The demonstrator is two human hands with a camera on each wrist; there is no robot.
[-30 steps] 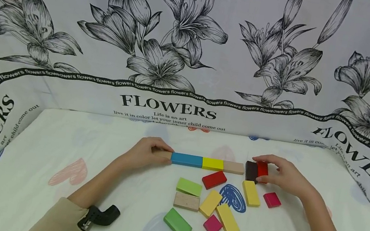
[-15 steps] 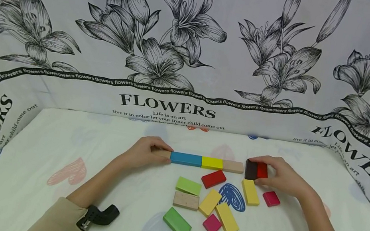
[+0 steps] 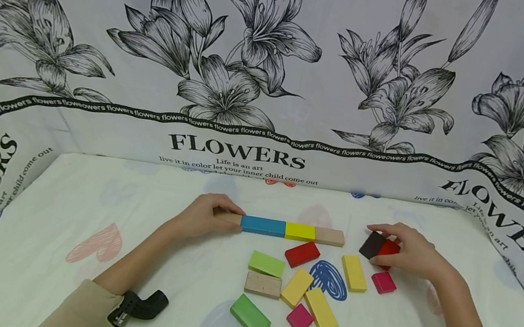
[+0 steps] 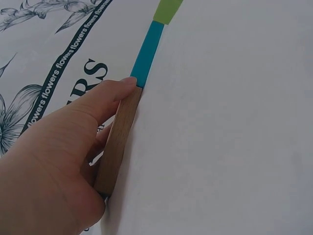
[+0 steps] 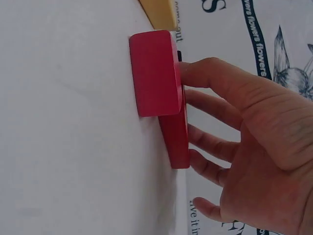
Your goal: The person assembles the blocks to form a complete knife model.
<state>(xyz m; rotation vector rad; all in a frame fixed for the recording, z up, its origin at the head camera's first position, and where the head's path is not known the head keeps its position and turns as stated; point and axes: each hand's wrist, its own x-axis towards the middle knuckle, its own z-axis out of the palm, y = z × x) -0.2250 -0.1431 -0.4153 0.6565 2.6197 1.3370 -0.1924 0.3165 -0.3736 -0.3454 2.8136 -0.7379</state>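
Note:
My left hand grips a plain wooden block at the left end of a straight row, thumb on one side and fingers on the other. Touching it in line come a blue block, a yellow block and a pale wooden block. To the right, apart from the row, my right hand holds a dark brown block and a red block side by side, both turned at a slant. In the right wrist view a crimson block partly hides the red one.
Loose blocks lie in front of the row: a red block, a light green block, a wooden block, a green block, another crimson block and several yellow blocks. A flower-printed cloth rises behind.
My right hand has moved right and slightly nearer with the dark brown and red blocks, which have turned from straight to slanted. The gap to the row is wider. My left hand stays put.

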